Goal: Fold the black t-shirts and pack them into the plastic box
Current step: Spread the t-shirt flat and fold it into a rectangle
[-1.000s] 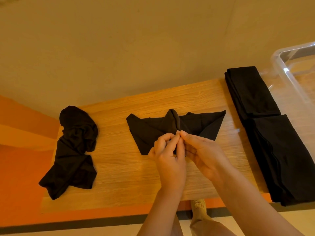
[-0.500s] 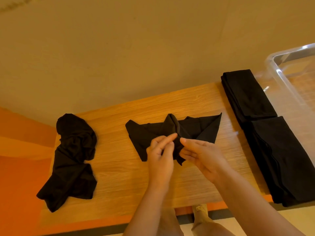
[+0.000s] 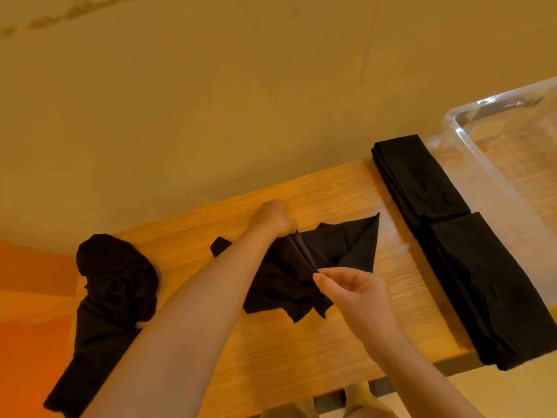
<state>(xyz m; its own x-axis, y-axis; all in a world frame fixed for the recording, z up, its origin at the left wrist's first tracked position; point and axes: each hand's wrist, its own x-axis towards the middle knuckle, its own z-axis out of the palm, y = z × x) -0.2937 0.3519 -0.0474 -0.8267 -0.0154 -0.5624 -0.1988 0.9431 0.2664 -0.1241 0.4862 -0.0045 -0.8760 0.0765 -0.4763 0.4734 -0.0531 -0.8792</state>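
Nearest the viewer, the right hand (image 3: 355, 289) pinches the near end of a raised ridge of the shirt (image 3: 289, 273) between thumb and fingertips. Farther out, the left hand (image 3: 272, 220), fingers curled, grips the far end of the same ridge; the fabric between the two hands looks pulled taut, probably so the crumpled shirt can be drawn open for folding. The shirt lies mid-table (image 3: 301, 351), one corner pointing toward the back right. At the left edge a heap (image 3: 111, 282) of unfolded black cloth lies, part hanging off the near side, apparently awaiting its turn. To the right, two folded shirts (image 3: 452, 245) lie end to end, just beside the clear box (image 3: 482, 164) at the far right, handy for packing. The part of the box in view holds no shirt.
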